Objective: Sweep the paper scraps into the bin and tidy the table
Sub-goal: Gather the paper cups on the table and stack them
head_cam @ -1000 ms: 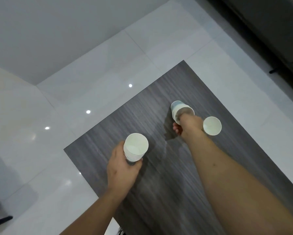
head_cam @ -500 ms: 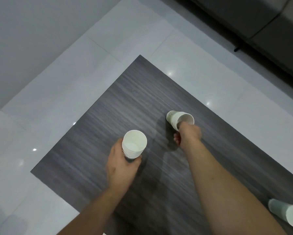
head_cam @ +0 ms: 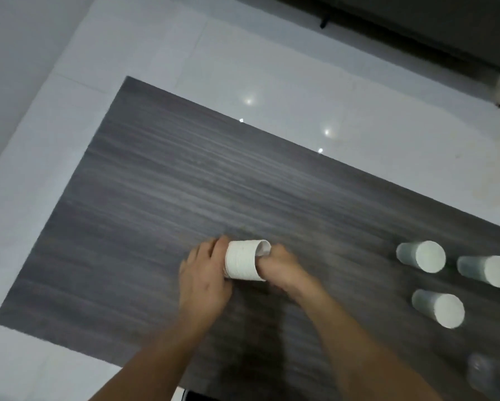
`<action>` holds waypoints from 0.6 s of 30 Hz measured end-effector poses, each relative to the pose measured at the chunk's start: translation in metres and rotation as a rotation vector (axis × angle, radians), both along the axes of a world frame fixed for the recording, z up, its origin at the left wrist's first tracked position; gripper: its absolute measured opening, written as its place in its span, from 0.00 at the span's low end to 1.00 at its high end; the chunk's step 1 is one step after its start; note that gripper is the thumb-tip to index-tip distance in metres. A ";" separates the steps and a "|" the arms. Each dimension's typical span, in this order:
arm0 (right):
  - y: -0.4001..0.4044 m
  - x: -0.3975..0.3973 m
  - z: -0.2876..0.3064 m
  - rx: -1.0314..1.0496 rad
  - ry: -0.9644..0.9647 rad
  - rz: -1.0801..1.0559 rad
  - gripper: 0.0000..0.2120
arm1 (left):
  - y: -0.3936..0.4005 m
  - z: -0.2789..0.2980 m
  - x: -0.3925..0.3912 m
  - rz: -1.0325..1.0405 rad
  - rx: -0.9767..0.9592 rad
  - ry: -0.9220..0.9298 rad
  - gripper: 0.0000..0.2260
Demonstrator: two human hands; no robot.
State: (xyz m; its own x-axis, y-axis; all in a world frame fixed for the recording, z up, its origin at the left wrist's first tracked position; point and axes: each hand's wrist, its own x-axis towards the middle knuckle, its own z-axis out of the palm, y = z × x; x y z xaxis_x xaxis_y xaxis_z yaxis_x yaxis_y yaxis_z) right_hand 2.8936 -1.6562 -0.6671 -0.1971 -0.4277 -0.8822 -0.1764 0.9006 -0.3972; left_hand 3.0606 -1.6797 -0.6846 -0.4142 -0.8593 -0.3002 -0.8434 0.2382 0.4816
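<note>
A stack of white paper cups [head_cam: 243, 260] lies on its side, held between both hands above the dark wood-grain table [head_cam: 162, 192]. My left hand [head_cam: 203, 273] grips the stack's closed end from the left. My right hand [head_cam: 283, 269] is at the open mouth on the right, its fingers curled at the rim and partly hidden. No paper scraps or bin show in view.
Three upturned white cups [head_cam: 422, 256] [head_cam: 486, 270] [head_cam: 439, 308] stand at the table's right side. A blurred clear object [head_cam: 491, 377] sits at the lower right corner. White tiled floor surrounds the table; a dark sofa base [head_cam: 416, 33] runs along the top right.
The two separate cup stacks held in each hand have come together into one stack between both hands. The view swung right, bringing the three upturned cups into sight.
</note>
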 end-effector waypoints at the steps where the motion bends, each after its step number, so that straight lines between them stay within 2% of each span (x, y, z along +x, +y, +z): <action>1: 0.017 -0.006 -0.005 -0.023 0.007 -0.051 0.14 | 0.009 0.001 -0.014 -0.048 0.015 -0.003 0.32; 3: 0.053 -0.028 -0.012 -0.035 0.016 -0.160 0.19 | 0.032 -0.001 -0.041 -0.111 0.075 0.019 0.32; 6: 0.108 -0.080 -0.006 -0.113 0.154 -0.402 0.18 | 0.073 -0.003 -0.089 -0.122 0.193 0.098 0.27; 7: 0.126 -0.101 -0.001 -0.189 0.300 -0.491 0.18 | 0.086 -0.002 -0.109 -0.100 0.218 0.099 0.26; 8: 0.141 -0.123 0.004 -0.270 0.536 -0.507 0.19 | 0.099 -0.001 -0.128 -0.056 0.237 0.096 0.25; 10: 0.164 -0.169 0.009 -0.330 0.993 -0.361 0.20 | 0.123 0.001 -0.164 0.063 0.275 0.117 0.24; 11: 0.171 -0.191 0.010 -0.285 1.078 -0.279 0.21 | 0.134 0.001 -0.179 0.116 0.299 0.129 0.24; 13: 0.174 -0.227 0.002 -0.117 0.945 -0.146 0.22 | 0.151 0.001 -0.203 0.187 0.332 0.149 0.26; 15: 0.175 -0.247 -0.006 0.023 0.748 -0.033 0.18 | 0.164 0.000 -0.218 0.206 0.311 0.154 0.28; 16: 0.177 -0.251 -0.007 0.024 0.704 0.002 0.15 | 0.169 0.001 -0.223 0.208 0.286 0.152 0.28; 18: 0.189 -0.252 -0.003 -0.071 0.745 0.031 0.11 | 0.179 0.001 -0.231 0.202 0.242 0.141 0.29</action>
State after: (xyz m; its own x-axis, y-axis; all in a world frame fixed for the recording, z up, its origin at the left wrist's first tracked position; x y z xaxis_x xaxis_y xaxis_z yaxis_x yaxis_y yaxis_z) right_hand 2.6418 -1.4674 -0.6701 -0.7181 -0.4940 -0.4902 -0.4466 0.8673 -0.2199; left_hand 2.8297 -1.5008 -0.6832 -0.2946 -0.8391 -0.4572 -0.7827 -0.0626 0.6192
